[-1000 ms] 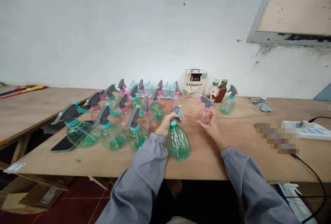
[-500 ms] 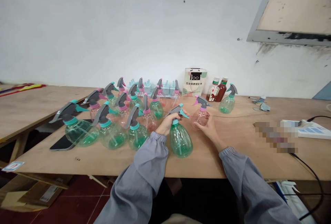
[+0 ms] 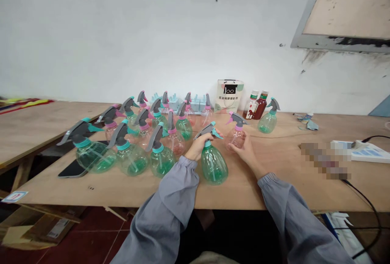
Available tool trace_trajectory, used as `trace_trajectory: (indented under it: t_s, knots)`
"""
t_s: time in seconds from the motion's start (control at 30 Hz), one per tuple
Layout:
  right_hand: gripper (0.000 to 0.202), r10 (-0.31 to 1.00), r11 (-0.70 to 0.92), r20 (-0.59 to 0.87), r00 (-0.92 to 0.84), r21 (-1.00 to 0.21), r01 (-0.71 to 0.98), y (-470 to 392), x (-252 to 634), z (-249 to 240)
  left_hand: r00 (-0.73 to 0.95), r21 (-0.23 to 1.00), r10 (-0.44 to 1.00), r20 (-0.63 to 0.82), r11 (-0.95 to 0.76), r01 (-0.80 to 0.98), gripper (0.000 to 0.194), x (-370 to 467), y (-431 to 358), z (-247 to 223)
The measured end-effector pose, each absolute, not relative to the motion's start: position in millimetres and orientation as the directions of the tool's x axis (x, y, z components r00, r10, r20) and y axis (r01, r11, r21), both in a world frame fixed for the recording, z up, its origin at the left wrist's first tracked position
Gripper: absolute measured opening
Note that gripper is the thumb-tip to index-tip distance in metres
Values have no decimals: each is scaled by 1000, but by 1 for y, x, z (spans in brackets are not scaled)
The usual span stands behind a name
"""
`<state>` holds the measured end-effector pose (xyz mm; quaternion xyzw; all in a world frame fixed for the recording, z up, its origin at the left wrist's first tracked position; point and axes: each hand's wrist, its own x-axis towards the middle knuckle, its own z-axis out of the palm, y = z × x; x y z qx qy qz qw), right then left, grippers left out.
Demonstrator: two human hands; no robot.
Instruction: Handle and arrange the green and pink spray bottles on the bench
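My left hand (image 3: 197, 148) is closed around the neck of a clear green spray bottle (image 3: 214, 166) with a grey and teal trigger head. That bottle stands close to the table's front, its thumb-side neck partly hidden by my fingers. Just beyond it on the right, my right hand (image 3: 244, 148) grips the side of a clear pink spray bottle (image 3: 233, 137) with a grey and pink head. Its fingers reach round the far side, partly out of sight. Left of my hands stand several more green and pink spray bottles, the nearest being a green spray bottle (image 3: 162, 160).
A dark phone (image 3: 72, 169) lies under the leftmost bottles. Along the wall stand a paper bag (image 3: 229, 96), two sauce-coloured bottles (image 3: 255, 104) and another green spray bottle (image 3: 267, 122). On the right are a white power strip (image 3: 365, 152), a blurred-out object (image 3: 324, 161) and a black cable (image 3: 364, 199).
My left hand and the green spray bottle have shifted very slightly right. My right hand and the pink spray bottle stay in place.
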<state>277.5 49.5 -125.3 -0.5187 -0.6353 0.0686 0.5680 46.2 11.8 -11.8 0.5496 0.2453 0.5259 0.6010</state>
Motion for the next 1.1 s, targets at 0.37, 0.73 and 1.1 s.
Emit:
trace_trajectory:
  t_s: [0.37,0.73,1.1]
  knots:
    - [95,731,454,658,180,-666,592,51,279,-126,109,857,850,516,-512,-63,18,43,15,-17]
    - [95,734,462,659,162,-660,592,52,280,-128,-152,870,861,486,-458,183,40,42,2,-52]
    - [94,741,456,651,168,-670,587,52,279,-131,-229,871,847,479,-428,240,79,61,80,-58]
